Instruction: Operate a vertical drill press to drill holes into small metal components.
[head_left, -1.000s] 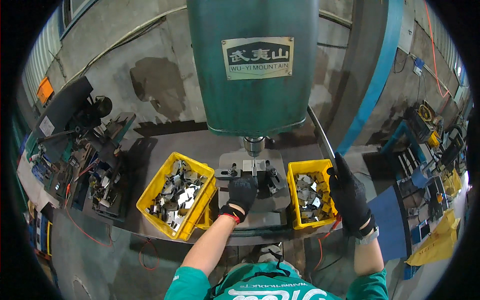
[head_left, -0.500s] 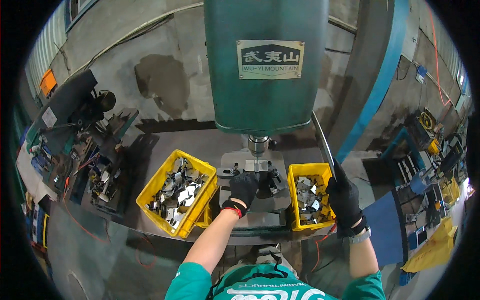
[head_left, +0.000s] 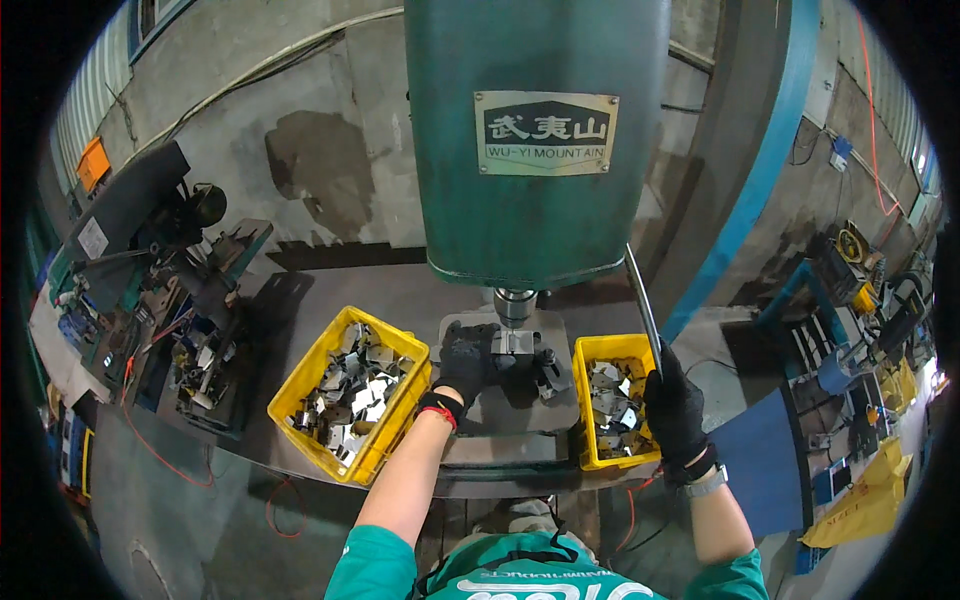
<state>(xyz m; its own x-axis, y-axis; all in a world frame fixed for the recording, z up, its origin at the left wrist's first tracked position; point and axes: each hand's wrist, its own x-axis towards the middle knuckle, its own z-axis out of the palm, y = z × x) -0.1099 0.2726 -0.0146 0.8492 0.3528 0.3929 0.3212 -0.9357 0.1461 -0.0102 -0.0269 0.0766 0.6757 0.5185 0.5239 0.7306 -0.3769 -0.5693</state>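
Note:
My left hand (head_left: 467, 360), in a black glove, is at the left side of the fixture under the drill press (head_left: 530, 220). Its curled fingers meet the edge of a small shiny metal bracket (head_left: 513, 343) there; the fingertips are partly hidden. Just above the bracket sits the drill chuck (head_left: 515, 307); no drill bit can be made out. On the right, my gloved right hand (head_left: 676, 408) is wrapped round the long feed lever (head_left: 643, 300) of the press. A dark clamp (head_left: 549, 372) stands at the fixture's right.
Yellow bins of bent metal pieces flank the press: a larger left bin (head_left: 285, 395) and a smaller right bin (head_left: 590, 462). Another machine (head_left: 190, 260) stands at the far left of the bench. A blue panel (head_left: 755, 460) is at the right, beside a cluttered rack.
My left hand has shifted left from in front of the fixture to its side, uncovering more of it. The right hand, still on the lever, has come slightly nearer and left. The view has tilted slightly.

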